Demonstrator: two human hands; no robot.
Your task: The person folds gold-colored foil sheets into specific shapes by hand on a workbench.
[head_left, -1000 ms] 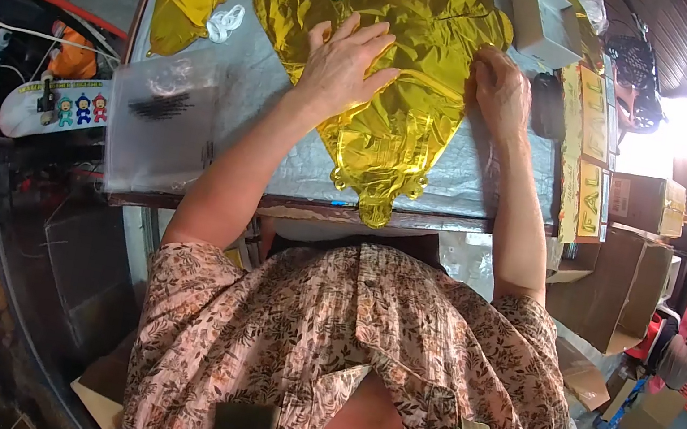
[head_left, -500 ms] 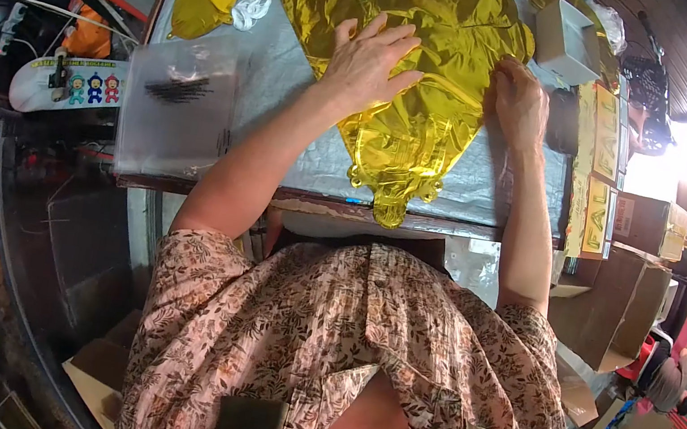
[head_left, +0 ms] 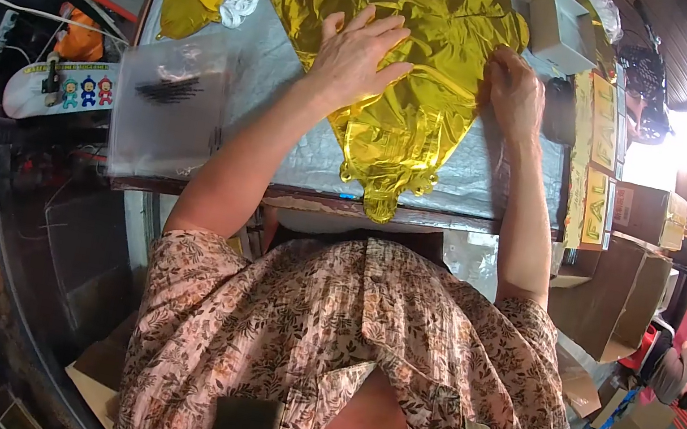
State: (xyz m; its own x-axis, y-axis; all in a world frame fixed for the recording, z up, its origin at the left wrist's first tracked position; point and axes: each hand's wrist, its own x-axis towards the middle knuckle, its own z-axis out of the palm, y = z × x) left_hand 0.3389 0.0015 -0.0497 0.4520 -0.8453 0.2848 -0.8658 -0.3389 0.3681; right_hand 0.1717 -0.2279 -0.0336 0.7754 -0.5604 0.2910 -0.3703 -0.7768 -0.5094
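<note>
The left hand presses flat and open on the foil balloon. The right hand curls at the balloon's edge, its grip unclear. Hard pressing may crease the balloon.

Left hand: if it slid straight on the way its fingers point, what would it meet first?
More of the gold foil balloon: the left hand lies flat on it, fingers aimed across its upper part toward the picture's top edge. The white box seems to sit right of that line.

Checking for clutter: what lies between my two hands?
Only the gold foil balloon, pressed by the left hand and touched by the right hand, per the head view.
</note>
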